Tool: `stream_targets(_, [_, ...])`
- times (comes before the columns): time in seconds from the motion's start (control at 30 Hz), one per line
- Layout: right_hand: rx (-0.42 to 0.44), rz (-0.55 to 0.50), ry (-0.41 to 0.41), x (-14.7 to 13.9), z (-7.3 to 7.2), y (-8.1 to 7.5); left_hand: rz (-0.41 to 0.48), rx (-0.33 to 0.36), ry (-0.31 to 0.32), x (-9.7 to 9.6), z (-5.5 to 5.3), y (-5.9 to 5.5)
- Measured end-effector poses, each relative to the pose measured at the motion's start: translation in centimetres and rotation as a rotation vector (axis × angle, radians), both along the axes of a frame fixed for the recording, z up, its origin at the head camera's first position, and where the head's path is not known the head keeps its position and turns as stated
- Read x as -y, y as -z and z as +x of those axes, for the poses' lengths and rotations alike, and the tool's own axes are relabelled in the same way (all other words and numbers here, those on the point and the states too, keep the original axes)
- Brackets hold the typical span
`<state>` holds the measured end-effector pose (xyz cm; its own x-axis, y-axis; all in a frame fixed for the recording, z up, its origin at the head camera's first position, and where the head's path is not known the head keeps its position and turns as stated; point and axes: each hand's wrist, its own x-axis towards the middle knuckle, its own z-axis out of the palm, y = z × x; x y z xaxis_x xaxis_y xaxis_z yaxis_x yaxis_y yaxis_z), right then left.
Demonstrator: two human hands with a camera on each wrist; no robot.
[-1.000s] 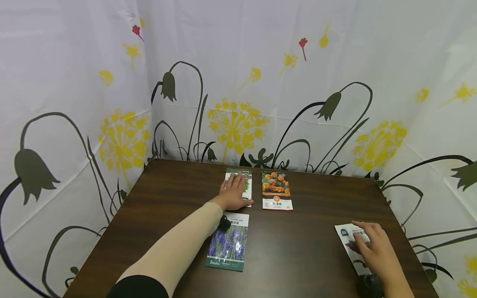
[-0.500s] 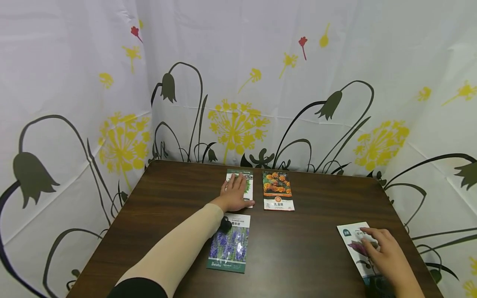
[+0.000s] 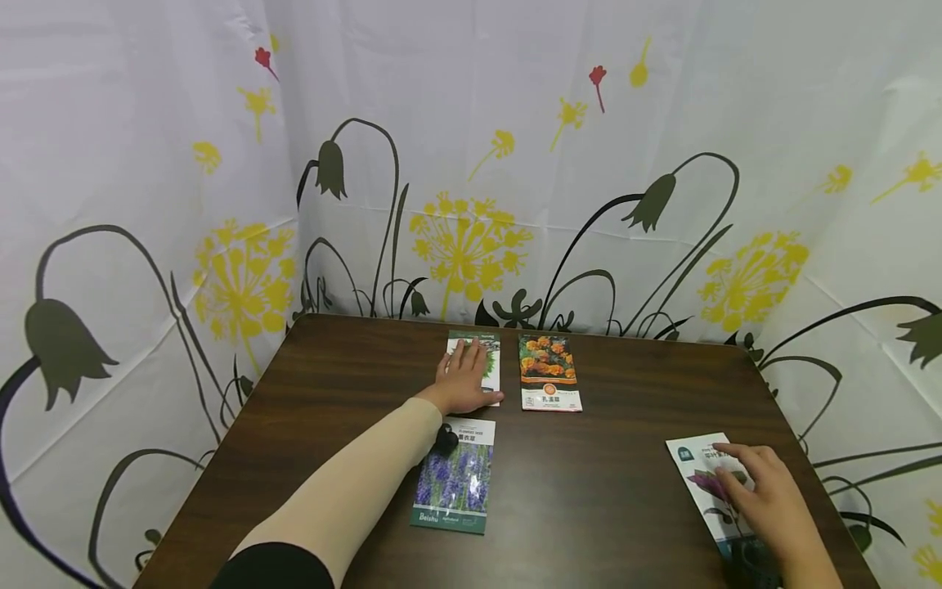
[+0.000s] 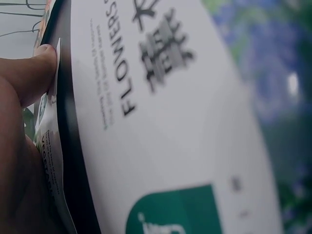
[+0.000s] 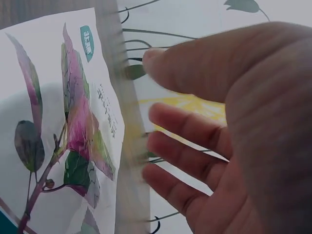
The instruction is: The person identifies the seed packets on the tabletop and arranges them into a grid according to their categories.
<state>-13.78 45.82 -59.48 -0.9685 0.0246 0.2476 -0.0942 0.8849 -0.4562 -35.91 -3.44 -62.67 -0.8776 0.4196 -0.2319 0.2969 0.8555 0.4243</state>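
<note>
My left hand (image 3: 465, 384) lies with straight, spread fingers on a white and green vegetable seed packet (image 3: 492, 372) at the back of the table, covering much of it. Just in front, partly under my wrist in the head view, is a lavender flower seed packet (image 3: 455, 483). At the right, my right hand (image 3: 765, 499) is over the lower right of a white packet with a purple-leaved plant (image 3: 695, 470). In the right wrist view its thumb and loosely bent fingers (image 5: 183, 151) are apart from that packet, with nothing between them.
A marigold seed packet (image 3: 548, 372) lies to the right of the vegetable packet, close to the table's back edge. The dark wooden table (image 3: 589, 499) meets a white curtain (image 3: 471, 98) printed with flowers at the back and sides.
My right hand has shifted slightly right and drawn its fingers back, so more of the purple-leaved packet shows. The left hand stays on the vegetable packet.
</note>
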Motion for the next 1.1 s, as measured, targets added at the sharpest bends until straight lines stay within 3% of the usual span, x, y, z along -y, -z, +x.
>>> stream_targets(0.07, [0.016,0.003,-0.014,-0.1,0.0,0.2,0.003,-0.006,0.003,0.0,0.1,-0.3])
stream_targets(0.27, [0.206,0.014,-0.121,-0.2,-0.4,1.0,0.02,0.006,0.003,0.0,0.4,-0.4])
stream_targets(0.37, [0.248,0.003,-0.12,-0.1,-0.6,1.0,0.028,0.007,0.006,0.0,0.4,-0.4])
stream_targets(0.6, [0.213,0.013,-0.13,0.4,-0.5,1.0,0.019,0.003,0.009,0.0,0.0,0.0])
stream_targets(0.93, [0.182,0.045,-0.13,1.4,-0.7,0.8,-0.046,0.018,0.009,-0.4,-0.6,-0.4])
stream_targets(1.1, [0.177,0.06,-0.166,2.5,-0.9,0.9,-0.048,0.054,0.014,-0.1,-0.5,-0.5])
